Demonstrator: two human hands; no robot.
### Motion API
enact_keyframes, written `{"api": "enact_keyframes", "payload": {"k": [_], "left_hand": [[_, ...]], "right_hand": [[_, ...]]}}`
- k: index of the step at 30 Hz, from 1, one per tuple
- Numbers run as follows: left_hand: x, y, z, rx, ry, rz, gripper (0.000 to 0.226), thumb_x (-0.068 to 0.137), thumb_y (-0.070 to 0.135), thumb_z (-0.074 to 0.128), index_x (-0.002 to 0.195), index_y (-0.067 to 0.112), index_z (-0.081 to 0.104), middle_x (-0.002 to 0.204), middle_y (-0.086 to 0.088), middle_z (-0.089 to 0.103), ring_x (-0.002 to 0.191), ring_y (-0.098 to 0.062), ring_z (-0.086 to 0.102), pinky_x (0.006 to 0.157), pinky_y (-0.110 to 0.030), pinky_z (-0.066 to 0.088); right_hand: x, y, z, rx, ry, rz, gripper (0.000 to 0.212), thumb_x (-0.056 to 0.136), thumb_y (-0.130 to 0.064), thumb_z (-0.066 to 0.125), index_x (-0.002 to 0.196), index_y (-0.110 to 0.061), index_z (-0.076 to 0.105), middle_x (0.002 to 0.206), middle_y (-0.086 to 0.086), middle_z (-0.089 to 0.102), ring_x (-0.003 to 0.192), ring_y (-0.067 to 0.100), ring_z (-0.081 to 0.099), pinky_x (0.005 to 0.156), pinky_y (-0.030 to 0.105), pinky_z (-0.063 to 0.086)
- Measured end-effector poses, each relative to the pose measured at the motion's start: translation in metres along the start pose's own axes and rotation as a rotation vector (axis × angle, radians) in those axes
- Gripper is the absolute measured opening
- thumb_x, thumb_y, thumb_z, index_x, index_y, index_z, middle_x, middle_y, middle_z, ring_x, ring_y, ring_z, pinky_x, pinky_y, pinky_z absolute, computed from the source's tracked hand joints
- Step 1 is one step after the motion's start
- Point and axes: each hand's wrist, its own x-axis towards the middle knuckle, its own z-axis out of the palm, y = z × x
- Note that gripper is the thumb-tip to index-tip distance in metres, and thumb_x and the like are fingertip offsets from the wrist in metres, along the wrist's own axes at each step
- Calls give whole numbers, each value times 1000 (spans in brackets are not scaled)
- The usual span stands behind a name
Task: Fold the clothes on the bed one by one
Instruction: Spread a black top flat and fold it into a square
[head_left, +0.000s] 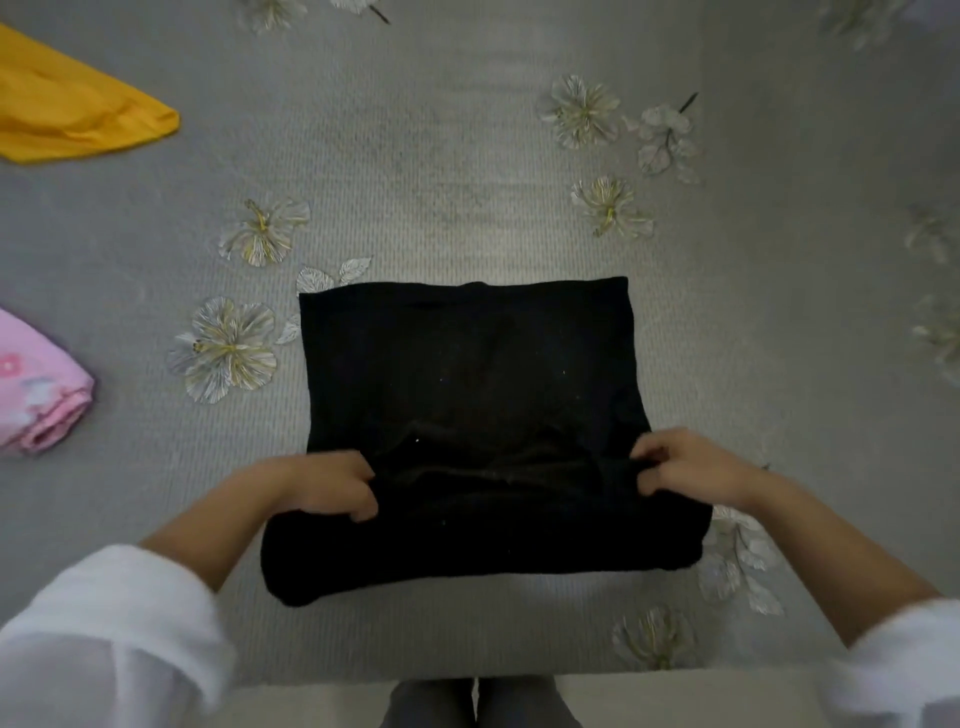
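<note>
I see the left hand (332, 486) and right hand (685, 467) each pinching the dark black knit garment (467, 374); uneven lifting would likely skew the fold between them.

Garment layout on the bed, referenced to the hands.
The black folded fabric garment (467, 389) lies on the grey flower-printed bedspread (441, 156), between the left hand (332, 486) and the right hand (691, 465). Each hand grips one side edge, with most of the garment beyond the hands and its near end on the person's side of them. The pink folded fabric garment (36, 395) lies well left of the left hand. The yellow fabric garment (78, 114) lies far beyond it, also left. All three garments lie apart.
</note>
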Motion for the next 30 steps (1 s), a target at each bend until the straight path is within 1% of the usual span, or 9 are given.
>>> {"api": "enact_keyframes", "payload": {"k": [3,6,8,10,12,15,23,26,30], "left_hand": [[1,12,-48,-93,97,66,12,59,28,61,64,18,66,62,1,62,55,-12,60,53,-22,45],[14,19,-85,-165,190,130,25,66,43,61,66,19,68,69,2,65,66,-14,61,66,-26,45],[24,20,-100,-236,102,113,33,79,56,60,84,27,74,87,8,72,82,-10,67,81,-26,46],[36,17,-107,-65,88,71,32,80,47,70,105,28,70,100,9,72,94,-8,66,89,-27,47],[45,17,-107,151,139,58,32,80,21,73,111,17,67,100,1,71,93,-13,66,87,-30,51],[48,18,-115,72,254,123,27,81,4,64,106,13,68,96,-7,72,92,-19,67,88,-37,52],[43,17,-172,-116,487,157,19,78,-2,58,73,13,68,64,-5,67,64,-22,65,64,-29,50],[59,19,-175,-54,654,161,15,83,3,60,87,13,70,73,-6,70,71,-22,66,71,-35,54],[86,15,-156,-19,948,130,18,86,10,59,99,19,67,76,-5,67,73,-23,62,66,-33,49]], "right_hand": [[25,-21,-28,196,211,-63,10,76,0,71,83,-7,68,85,12,69,79,21,65,63,18,49],[57,-35,-45,351,347,-100,16,77,-8,76,90,-7,68,89,8,69,77,16,65,57,13,47],[76,-38,-50,418,385,-94,22,76,-16,79,93,-8,68,90,4,69,80,14,65,59,14,46],[90,-36,-50,455,337,-56,30,73,-22,81,97,-11,67,92,2,69,84,13,66,63,16,47],[99,-30,-47,453,224,-16,34,71,-16,82,101,-13,67,95,1,70,89,16,68,69,21,50],[107,-22,-49,439,271,-30,28,70,10,71,91,-10,69,89,6,72,90,24,68,68,23,50],[133,-41,-84,648,497,-149,31,70,13,63,74,-17,68,74,-2,71,71,12,68,59,20,50],[148,-50,-79,623,585,-159,29,74,9,67,81,-19,69,83,0,71,75,12,67,62,21,52],[164,-48,-66,639,702,-179,24,80,7,66,83,-17,67,89,7,69,82,19,65,72,27,54]]}}
